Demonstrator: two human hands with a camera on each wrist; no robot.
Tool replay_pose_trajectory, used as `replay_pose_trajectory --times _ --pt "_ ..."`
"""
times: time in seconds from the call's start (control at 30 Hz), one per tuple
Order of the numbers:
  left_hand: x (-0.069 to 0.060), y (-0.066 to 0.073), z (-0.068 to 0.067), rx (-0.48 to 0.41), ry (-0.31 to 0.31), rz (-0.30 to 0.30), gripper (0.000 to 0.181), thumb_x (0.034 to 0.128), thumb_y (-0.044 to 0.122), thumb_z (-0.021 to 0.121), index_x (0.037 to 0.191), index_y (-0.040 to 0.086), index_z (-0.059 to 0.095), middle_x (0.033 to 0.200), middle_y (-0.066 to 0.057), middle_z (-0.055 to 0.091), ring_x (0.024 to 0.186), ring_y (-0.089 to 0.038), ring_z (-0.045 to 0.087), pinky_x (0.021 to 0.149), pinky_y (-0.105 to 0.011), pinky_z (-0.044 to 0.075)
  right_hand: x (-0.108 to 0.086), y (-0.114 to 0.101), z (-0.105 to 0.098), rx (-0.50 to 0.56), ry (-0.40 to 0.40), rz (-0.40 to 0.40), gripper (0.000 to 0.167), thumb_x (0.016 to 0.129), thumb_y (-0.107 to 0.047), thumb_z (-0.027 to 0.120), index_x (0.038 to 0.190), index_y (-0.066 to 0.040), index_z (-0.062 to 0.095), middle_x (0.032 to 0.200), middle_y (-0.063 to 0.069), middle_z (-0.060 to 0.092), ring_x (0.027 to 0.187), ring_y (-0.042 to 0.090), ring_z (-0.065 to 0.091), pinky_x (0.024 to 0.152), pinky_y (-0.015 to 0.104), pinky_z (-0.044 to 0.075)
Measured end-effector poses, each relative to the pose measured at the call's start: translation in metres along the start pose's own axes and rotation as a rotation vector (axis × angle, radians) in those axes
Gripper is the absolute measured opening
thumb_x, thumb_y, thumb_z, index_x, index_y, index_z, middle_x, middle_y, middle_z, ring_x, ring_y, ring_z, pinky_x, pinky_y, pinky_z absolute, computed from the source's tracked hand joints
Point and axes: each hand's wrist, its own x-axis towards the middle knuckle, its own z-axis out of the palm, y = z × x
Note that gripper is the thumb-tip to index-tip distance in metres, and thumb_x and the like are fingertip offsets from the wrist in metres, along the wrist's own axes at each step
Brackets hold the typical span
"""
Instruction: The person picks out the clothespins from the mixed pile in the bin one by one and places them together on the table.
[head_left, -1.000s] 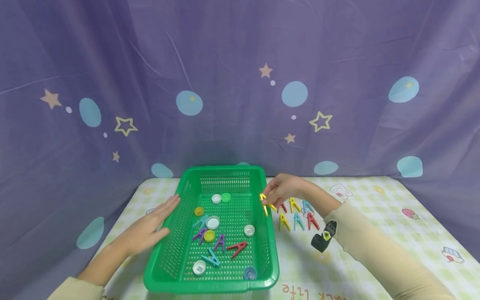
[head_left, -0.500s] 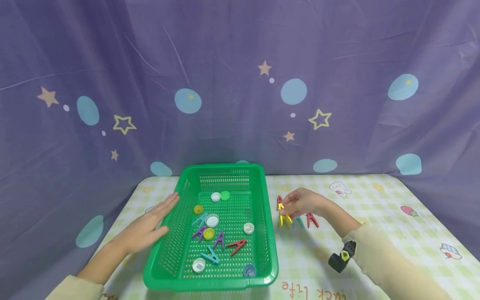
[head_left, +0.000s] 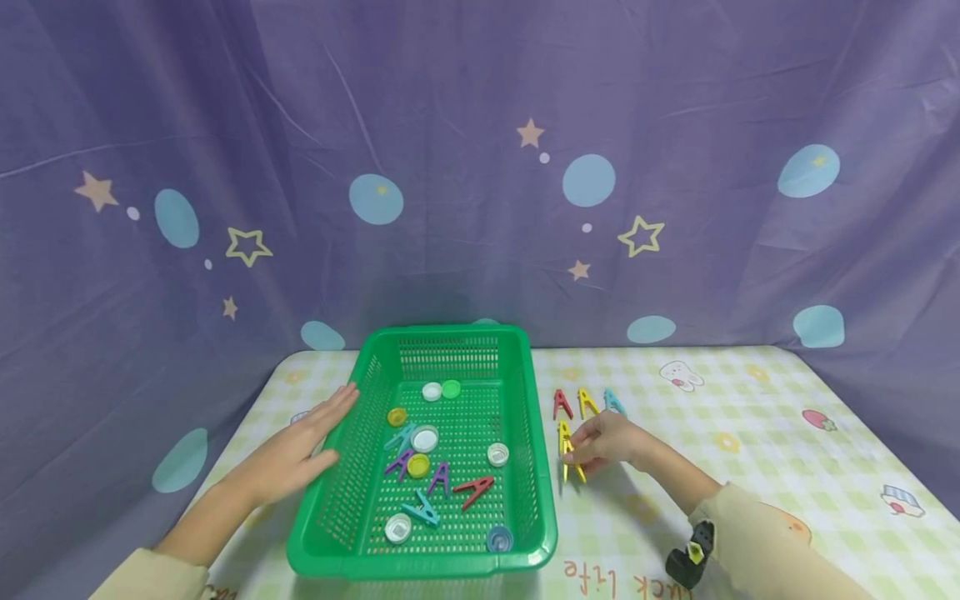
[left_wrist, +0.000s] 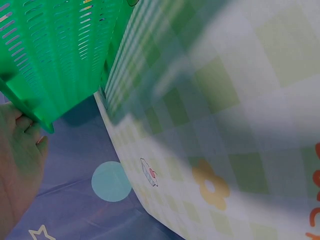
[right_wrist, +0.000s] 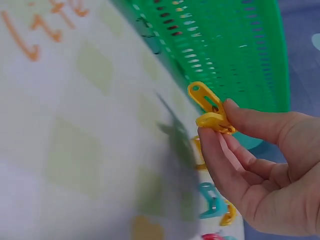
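so, a yellow clothespin (right_wrist: 211, 120) at the tip of the right hand (head_left: 609, 438) (pinched on it), near the basket (head_left: 420, 567)

The person's right hand (right_wrist: 272, 197) pinches a yellow clip (right_wrist: 212, 120) between thumb and index finger, the remaining fingers folded behind. The green basket (right_wrist: 235, 55), its wall pierced by slots, stands beyond the clip. Below the index finger lie a second yellow clip (right_wrist: 197, 150), partly hidden, a teal clip (right_wrist: 215, 203) and, beside it, a third yellow clip (right_wrist: 229, 215). The worktop (right_wrist: 75, 165) bears pale green checks, orange lettering (right_wrist: 33, 53) and a blurred shadow (right_wrist: 179, 150).
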Motion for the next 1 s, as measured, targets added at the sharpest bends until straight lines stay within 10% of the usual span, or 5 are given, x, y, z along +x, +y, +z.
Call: replay_pose_trajectory --times 0.27,1.0 --pt "0.000 0.000 0.001 -0.004 0.002 -0.004 0.075 0.0869 0.010 0.055 0.154 0.008 0.021 0.160 -0.017 0.021 0.143 -0.045 0.027 0.107 -0.065 0.031 -0.005 0.011 0.019 -0.073 0.147 0.124 0.023 0.076 -0.010 0.079 0.092 0.002 0.069 0.079 0.007 0.071 0.063 0.015 0.069 0.064 0.030 0.060" --pt "0.001 0.000 0.001 0.026 0.011 -0.004 0.075 0.0870 0.011 0.056 0.153 0.008 0.022 0.161 -0.015 0.022 0.147 -0.036 0.024 0.108 -0.062 0.031 -0.008 0.012 0.030 -0.230 0.347 0.039 0.013 0.073 -0.011 0.081 0.079 -0.002 0.074 0.064 0.005 0.071 0.053 0.012 0.065 0.052 0.023 0.053"
